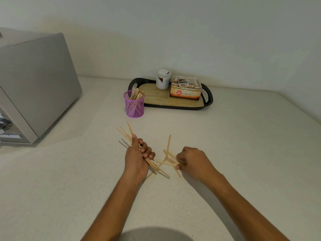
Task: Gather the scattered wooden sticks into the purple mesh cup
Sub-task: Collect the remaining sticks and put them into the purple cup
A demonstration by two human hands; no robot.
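Mid-gather: your left hand (139,154) grips a stick bundle (129,134); your right hand (188,160) pinches loose sticks (168,145) just beside it. Next, likely merge them and carry all to the purple mesh cup (134,106) beyond.

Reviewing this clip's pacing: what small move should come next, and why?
Probably the right hand lifts the loose sticks it pinches and adds them to the bundle the left hand grips; several still lie on the counter, so going to the purple mesh cup seems premature.

kitchenette: tea tray (207,100), microwave (34,84)
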